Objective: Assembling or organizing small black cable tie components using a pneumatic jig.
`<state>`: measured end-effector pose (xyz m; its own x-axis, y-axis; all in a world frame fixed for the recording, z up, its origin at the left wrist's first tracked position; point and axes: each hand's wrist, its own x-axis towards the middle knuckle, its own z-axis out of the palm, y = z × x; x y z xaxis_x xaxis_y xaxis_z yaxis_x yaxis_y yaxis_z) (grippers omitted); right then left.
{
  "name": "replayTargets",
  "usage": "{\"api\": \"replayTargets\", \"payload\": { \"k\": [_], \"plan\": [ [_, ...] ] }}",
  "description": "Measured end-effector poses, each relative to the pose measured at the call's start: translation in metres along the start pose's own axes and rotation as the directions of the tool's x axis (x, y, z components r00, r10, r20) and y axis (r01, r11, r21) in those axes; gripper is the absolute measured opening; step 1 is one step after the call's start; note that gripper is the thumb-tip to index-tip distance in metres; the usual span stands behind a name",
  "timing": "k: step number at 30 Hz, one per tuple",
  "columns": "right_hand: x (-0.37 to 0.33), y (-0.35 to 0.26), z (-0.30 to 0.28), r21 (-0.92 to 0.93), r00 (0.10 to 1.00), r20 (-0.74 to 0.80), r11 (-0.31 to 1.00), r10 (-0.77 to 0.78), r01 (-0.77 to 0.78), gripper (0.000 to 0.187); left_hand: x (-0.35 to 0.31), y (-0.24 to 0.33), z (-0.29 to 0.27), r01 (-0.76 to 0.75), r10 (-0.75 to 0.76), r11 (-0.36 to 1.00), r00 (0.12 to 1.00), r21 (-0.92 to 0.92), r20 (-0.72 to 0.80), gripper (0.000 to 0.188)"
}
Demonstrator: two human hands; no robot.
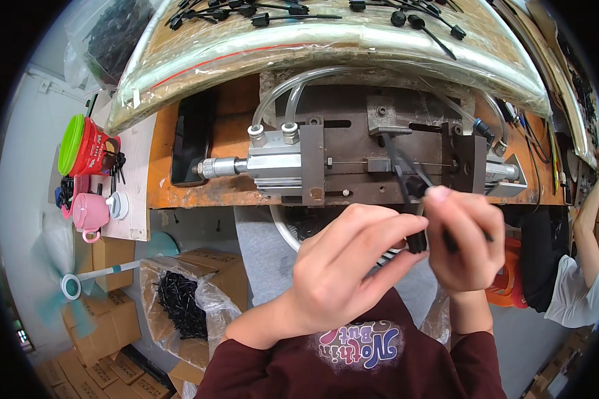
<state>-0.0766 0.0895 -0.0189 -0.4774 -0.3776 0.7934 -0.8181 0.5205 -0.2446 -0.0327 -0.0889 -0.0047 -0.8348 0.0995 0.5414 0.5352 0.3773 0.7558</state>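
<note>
My left hand (353, 263) is closed, pinching a black ribbed plastic cap (416, 242) between thumb and fingertips. Right beside it, my right hand (467, 238) is closed too, with thin black plastic stems (406, 166) between its fingers; one dark end shows against its palm. The stems reach up over the middle of a metal clamping fixture (353, 179). Whether cap and stems are one piece I cannot tell. Both hands are in front of the fixture, above my lap. Facing cylinders, the left one (273, 171) silver, flank the fixture's centre block (379, 165).
Behind the fixture, a plastic-wrapped board (326, 41) carries several black stemmed parts (289, 18). Clear air hoses (273, 93) arch over the bench. At left are a pink mug (90, 211), a fan (71, 286) and a lined carton (180, 306) of black parts. Another person (579, 286) is at right.
</note>
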Motion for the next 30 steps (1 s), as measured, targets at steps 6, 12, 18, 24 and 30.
{"api": "replayTargets", "payload": {
  "k": [6,12,18,24,30],
  "plan": [
    [-0.003,0.002,-0.01,0.201,0.885,-0.221,0.907,0.409,-0.37,0.069,-0.012,-0.026,0.013,-0.088,0.067,0.964,0.994,0.252,0.09,0.036],
    [0.003,-0.003,-0.027,0.57,0.614,0.073,0.472,0.786,-0.672,0.064,-0.011,-0.039,0.023,-0.161,0.102,0.859,0.984,0.486,0.145,0.028],
    [-0.002,-0.002,-0.032,0.706,0.535,0.242,0.231,0.81,-0.67,0.032,-0.004,-0.038,0.022,-0.137,0.048,0.843,0.982,0.52,0.182,0.025],
    [-0.004,0.004,-0.033,0.668,0.521,0.259,0.238,0.813,-0.705,0.025,-0.003,-0.036,0.015,-0.113,0.016,0.864,0.98,0.49,0.199,0.029],
    [0.003,-0.01,-0.022,0.577,0.38,0.478,0.042,0.792,-0.815,0.024,-0.001,-0.02,0.008,-0.273,0.254,0.956,0.954,0.111,0.163,0.04]
  ]
}}
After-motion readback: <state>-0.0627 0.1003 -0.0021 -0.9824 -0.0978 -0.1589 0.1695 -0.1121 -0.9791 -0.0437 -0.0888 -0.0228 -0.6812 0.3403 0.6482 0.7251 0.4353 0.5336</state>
